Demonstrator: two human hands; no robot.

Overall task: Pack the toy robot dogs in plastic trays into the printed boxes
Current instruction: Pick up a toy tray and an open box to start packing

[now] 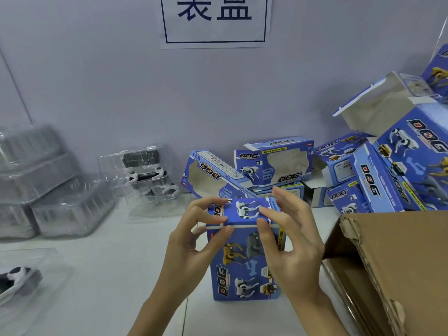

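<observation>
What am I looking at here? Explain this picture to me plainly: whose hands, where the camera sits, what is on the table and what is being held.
There is no machine here. A person wears a camera on the head, so the single picture looks forward and down at their own bare hands. The left hand and right hand both press on the top flap of an upright blue printed box, apparently closing it. The box stands on a white table. Behind it lies a pile of similar boxes, some open and empty. At the left are stacked clear plastic trays, and trays holding toy robot dogs. At the right edge is an open brown carton. A paper sign hangs on the wall.
</observation>
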